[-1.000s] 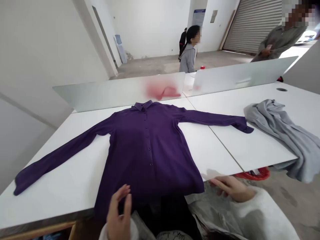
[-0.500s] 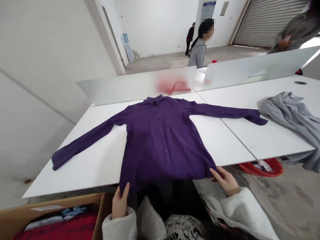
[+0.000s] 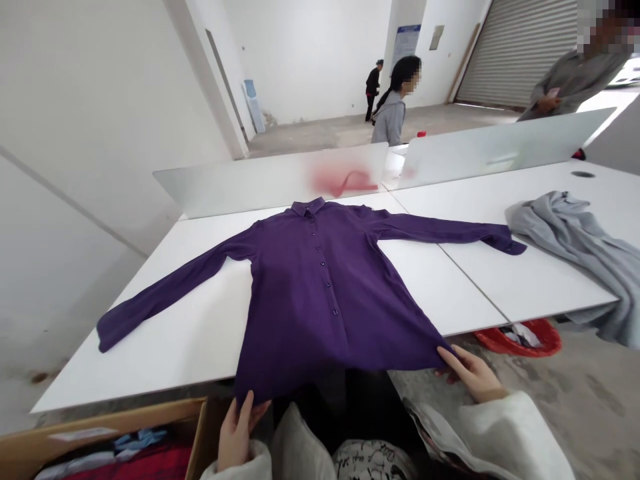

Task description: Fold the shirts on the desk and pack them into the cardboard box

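A purple button-up shirt (image 3: 305,300) lies front side up on the white table (image 3: 200,340), collar at the far side and both sleeves spread out. Its lower hem hangs past the near table edge. My left hand (image 3: 237,430) pinches the hem's left corner between thumb and fingers. At the opposite corner, my right hand (image 3: 473,373) grips the hem the same way, its lower fingers partly hidden under the cloth. The hem is stretched between the two hands.
Grey cloth (image 3: 565,227) drapes over the table's right edge. Below stands a red-lined bin (image 3: 543,337); at lower left, a cardboard box (image 3: 197,427) of clothes. A frosted divider (image 3: 250,177) crosses the back. Several people are beyond it, one in a grey top (image 3: 389,120).
Both hands have come nearer to me and spread slightly apart, drawing the shirt's hem outward. The view has tilted a little, so the background sits lower.
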`<state>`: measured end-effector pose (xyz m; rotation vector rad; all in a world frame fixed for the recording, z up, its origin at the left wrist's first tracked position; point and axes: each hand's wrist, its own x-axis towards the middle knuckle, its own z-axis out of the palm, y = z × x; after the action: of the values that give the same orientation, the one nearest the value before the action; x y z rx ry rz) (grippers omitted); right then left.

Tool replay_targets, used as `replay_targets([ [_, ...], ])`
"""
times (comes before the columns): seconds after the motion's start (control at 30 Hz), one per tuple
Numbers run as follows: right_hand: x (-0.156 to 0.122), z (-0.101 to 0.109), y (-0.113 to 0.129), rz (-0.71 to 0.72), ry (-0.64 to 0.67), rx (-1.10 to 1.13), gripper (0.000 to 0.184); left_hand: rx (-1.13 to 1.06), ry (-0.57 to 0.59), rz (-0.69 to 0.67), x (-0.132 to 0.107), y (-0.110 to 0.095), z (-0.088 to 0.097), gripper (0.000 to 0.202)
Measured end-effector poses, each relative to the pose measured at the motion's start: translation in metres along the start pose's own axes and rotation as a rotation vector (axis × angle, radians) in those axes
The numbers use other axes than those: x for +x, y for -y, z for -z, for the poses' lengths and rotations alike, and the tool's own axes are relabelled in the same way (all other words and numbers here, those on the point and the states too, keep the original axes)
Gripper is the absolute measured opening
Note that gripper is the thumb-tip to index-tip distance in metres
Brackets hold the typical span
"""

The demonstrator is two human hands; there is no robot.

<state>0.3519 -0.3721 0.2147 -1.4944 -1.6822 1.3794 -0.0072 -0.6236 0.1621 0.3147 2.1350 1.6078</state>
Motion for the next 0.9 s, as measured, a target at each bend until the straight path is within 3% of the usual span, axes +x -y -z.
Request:
replay_targets([
  [0.1, -0.003, 0.003, -0.002, -0.015, 0.075, 0.083, 0.049, -0.056, 0.029, 0.131, 0.002, -0.009, 0.009, 0.05],
  [0.17, -0.003, 0.007, -0.004, -0.032, 0.123, 0.035, 0.048, 0.11, 0.094, 0.082, 0.002, -0.019, 0.018, 0.048],
  [0.27, 0.005, 0.022, -0.005, -0.021, 0.198, -0.219, 0.041, 0.327, 0.157, -0.034, 0.002, -0.043, 0.037, 0.036],
  [0.4, 0.035, 0.048, 0.028, 0.126, 0.369, -0.561, 0.036, 0.636, 0.136, -0.367, 0.018, -0.108, 0.057, 0.036],
  [0.5, 0.067, 0.042, 0.085, 0.365, 0.363, -0.763, 0.049, 0.733, 0.122, -0.563, 0.044, -0.175, 0.039, 0.043],
  [0.6, 0.109, 0.001, 0.153, 0.649, 0.33, -0.971, 0.053, 0.9, 0.137, -0.971, 0.085, -0.226, -0.015, 0.047],
  [0.67, 0.141, -0.043, 0.193, 0.775, 0.318, -1.044, 0.059, 0.956, 0.153, -1.083, 0.12, -0.241, -0.057, 0.048],
  [0.77, 0.192, -0.116, 0.233, 0.924, 0.27, -1.061, 0.059, 1.122, 0.118, -1.033, 0.175, -0.235, -0.103, 0.047],
  [0.9, 0.254, -0.197, 0.244, 0.799, 0.167, -1.101, 0.058, 1.381, 0.001, -0.759, 0.227, -0.202, -0.123, 0.063],
])
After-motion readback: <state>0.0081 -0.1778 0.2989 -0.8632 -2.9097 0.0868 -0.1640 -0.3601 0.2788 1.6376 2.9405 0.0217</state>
